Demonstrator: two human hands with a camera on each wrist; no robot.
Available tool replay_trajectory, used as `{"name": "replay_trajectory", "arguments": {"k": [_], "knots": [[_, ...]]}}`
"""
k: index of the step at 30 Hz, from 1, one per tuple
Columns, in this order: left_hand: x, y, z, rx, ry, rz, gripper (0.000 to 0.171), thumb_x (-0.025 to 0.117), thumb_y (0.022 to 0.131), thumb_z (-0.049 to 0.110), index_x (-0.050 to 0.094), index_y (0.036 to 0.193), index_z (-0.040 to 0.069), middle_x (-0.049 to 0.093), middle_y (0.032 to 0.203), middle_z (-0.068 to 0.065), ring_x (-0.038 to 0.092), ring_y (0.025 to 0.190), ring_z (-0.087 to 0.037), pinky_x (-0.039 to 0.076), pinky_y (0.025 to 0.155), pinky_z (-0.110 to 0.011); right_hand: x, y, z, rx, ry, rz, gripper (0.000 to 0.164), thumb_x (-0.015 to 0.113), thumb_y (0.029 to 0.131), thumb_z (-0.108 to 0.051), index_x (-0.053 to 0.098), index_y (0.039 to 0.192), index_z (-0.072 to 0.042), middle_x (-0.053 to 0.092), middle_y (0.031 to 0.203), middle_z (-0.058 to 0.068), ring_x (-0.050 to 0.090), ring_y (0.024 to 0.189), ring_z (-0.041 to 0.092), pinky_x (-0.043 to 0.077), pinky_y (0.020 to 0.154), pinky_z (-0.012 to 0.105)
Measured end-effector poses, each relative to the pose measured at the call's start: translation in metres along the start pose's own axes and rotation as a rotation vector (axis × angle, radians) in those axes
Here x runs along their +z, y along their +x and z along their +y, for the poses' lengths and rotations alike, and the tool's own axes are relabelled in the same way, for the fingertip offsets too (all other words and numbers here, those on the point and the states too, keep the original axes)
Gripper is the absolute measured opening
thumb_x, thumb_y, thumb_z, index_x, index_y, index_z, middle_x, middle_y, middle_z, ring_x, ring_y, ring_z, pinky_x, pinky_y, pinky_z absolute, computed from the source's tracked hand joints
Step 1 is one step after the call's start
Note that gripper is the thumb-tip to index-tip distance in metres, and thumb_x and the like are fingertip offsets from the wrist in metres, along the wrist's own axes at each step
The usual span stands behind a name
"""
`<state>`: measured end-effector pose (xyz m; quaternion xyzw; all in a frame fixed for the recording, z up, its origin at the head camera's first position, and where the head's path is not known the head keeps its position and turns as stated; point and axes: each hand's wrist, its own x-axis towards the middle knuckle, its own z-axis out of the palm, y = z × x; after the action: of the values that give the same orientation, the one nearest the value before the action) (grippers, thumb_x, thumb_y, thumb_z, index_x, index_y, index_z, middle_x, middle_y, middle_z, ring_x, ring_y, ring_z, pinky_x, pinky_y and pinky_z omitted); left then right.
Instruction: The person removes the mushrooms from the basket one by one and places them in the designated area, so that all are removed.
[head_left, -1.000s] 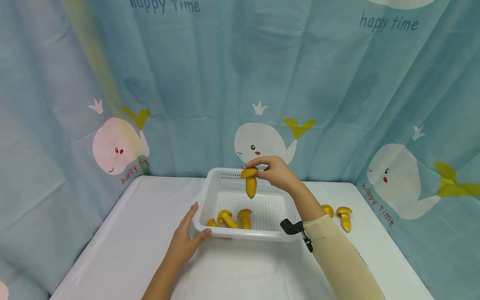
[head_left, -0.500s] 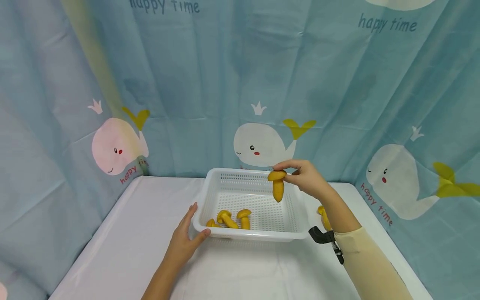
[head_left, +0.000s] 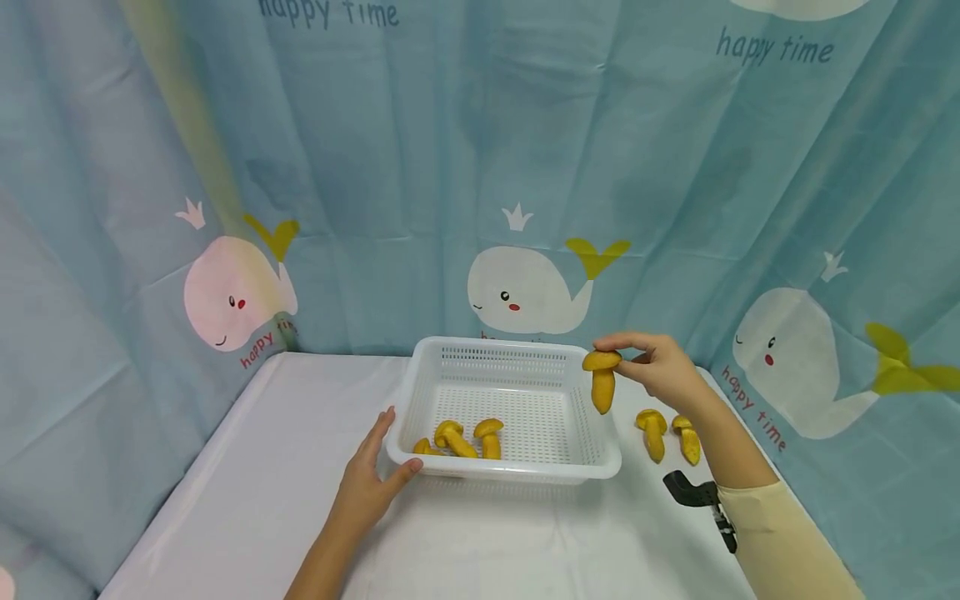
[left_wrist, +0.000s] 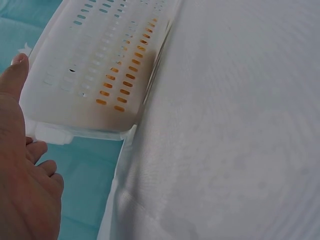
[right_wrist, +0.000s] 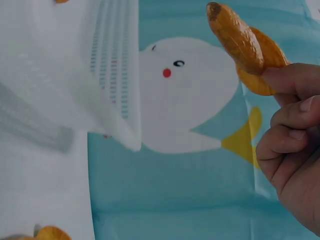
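Note:
My right hand (head_left: 663, 371) pinches a yellow mushroom (head_left: 602, 392) by its cap, stem hanging down, above the right wall of a white perforated plastic basket (head_left: 510, 472). In the right wrist view the thumb and finger grip the mushroom (right_wrist: 237, 42), and the other fingers are curled. My left hand (head_left: 367, 483) holds the basket's near left corner, thumb on the front rim. The left wrist view shows its other fingers (left_wrist: 50, 167) bent beside the rim. Inside the basket, mushrooms (head_left: 488, 439) lie along the front wall, one partly hidden.
Two more yellow mushrooms lie on the white table (head_left: 480, 542) right of the basket: one mushroom (head_left: 652, 435), and another mushroom (head_left: 687, 440) partly behind my right arm. A blue curtain (head_left: 375, 167) printed with whales surrounds the table. A black wrist mount (head_left: 693, 492) sits on my right forearm.
My right hand has carried the mushroom rightward and slightly down, from above the basket's middle to its right wall. The left hand and the basket have stayed put.

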<state>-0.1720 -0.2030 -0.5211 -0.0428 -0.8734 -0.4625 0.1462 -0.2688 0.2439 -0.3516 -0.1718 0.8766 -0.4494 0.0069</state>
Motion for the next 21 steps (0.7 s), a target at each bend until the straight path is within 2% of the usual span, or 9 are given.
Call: {"name": "replay_trajectory", "arguments": {"k": [6, 13, 16, 21], "knots": [[0.0, 0.0, 0.0, 0.011, 0.002, 0.003, 0.093, 0.08, 0.087, 0.047, 0.029, 0.163, 0.026, 0.026, 0.169, -0.006, 0.027, 0.154, -0.037, 0.027, 0.118, -0.068, -0.017, -0.014, 0.019, 0.021, -0.015, 0.065, 0.031, 0.071, 0.098, -0.035, 0.072, 0.128, -0.027, 0.069, 0.13, -0.011, 0.043, 0.05, 0.022, 0.035, 0.039, 0.03], [0.001, 0.001, 0.0, 0.014, 0.009, 0.004, 0.093, 0.08, 0.087, 0.047, 0.029, 0.163, 0.027, 0.025, 0.169, -0.007, 0.026, 0.154, -0.039, 0.027, 0.118, -0.068, -0.042, -0.027, 0.048, 0.023, 0.065, 0.099, 0.04, 0.072, 0.098, -0.028, 0.068, 0.136, -0.014, 0.072, 0.118, -0.017, 0.035, 0.044, 0.019, 0.031, 0.038, 0.032], [0.001, 0.001, 0.0, 0.006, 0.014, 0.001, 0.093, 0.08, 0.087, 0.047, 0.029, 0.163, 0.028, 0.024, 0.169, -0.007, 0.026, 0.154, -0.039, 0.027, 0.117, -0.069, -0.051, -0.033, 0.061, 0.03, 0.066, 0.114, 0.04, 0.071, 0.099, -0.024, 0.067, 0.137, -0.014, 0.071, 0.116, -0.019, 0.03, 0.042, 0.019, 0.03, 0.038, 0.033], [0.0, 0.001, 0.0, -0.005, 0.01, -0.007, 0.093, 0.08, 0.088, 0.047, 0.029, 0.163, 0.028, 0.024, 0.169, -0.007, 0.025, 0.155, -0.039, 0.026, 0.117, -0.07, -0.061, -0.042, 0.077, 0.067, 0.047, 0.124, 0.04, 0.07, 0.1, -0.023, 0.065, 0.139, -0.014, 0.069, 0.115, -0.022, 0.031, 0.044, 0.021, 0.032, 0.041, 0.033]]}}
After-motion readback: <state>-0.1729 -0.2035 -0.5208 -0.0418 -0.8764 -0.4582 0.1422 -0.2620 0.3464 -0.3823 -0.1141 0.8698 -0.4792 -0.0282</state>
